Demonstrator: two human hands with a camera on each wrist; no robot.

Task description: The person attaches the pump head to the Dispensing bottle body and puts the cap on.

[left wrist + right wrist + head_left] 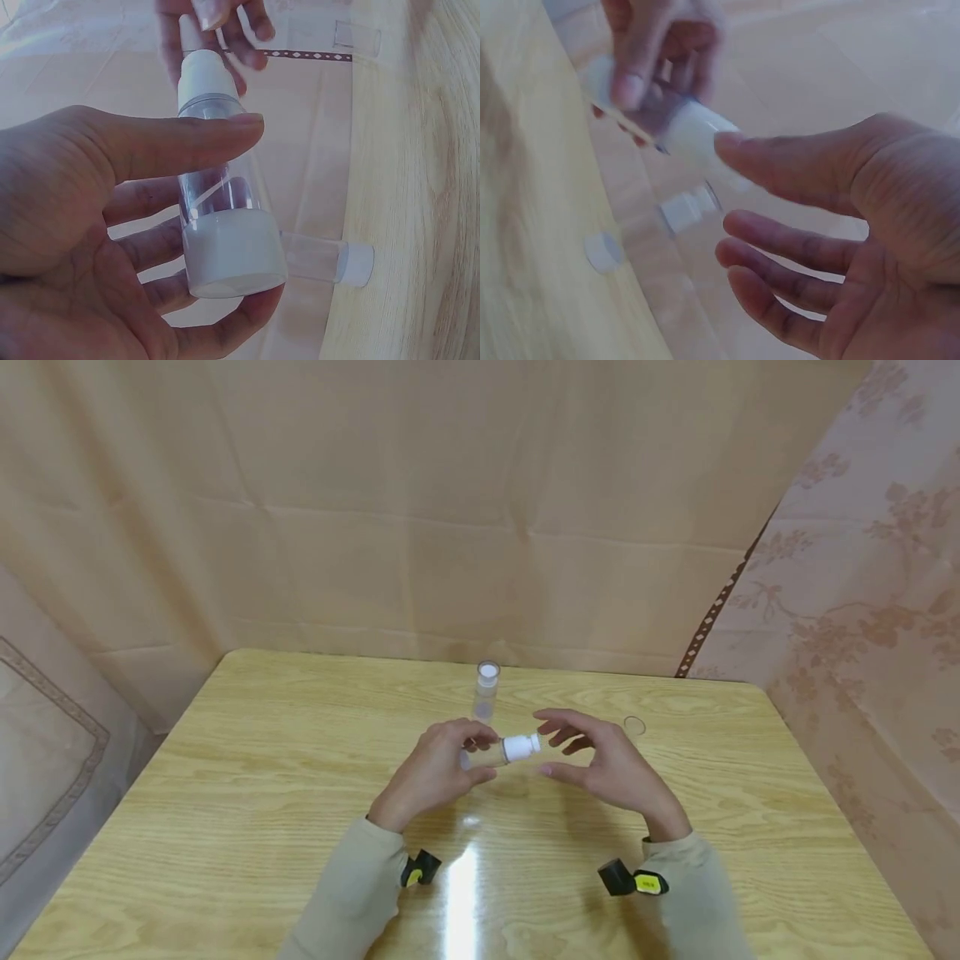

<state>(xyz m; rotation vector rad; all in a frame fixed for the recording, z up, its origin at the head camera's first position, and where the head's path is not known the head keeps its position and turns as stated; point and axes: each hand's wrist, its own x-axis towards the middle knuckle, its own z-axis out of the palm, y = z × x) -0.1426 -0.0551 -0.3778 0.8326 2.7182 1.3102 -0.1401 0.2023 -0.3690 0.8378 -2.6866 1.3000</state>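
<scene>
My left hand grips a clear pump bottle around its body, thumb on one side and fingers on the other. The bottle lies tilted above the table, its white base toward the left and its white pump top pointing right. Close to that top, my right hand is spread with thumb and fingers apart, holding nothing. In the right wrist view its thumb overlaps the white top; whether they touch I cannot tell. Beyond the hands, a second clear bottle with a white pump and base stands upright.
A small clear cap, seen mostly as a thin round rim, stands on the wooden table to the right of the right hand. Beige curtains hang behind the table's far edge, and a flowered cloth hangs at the right.
</scene>
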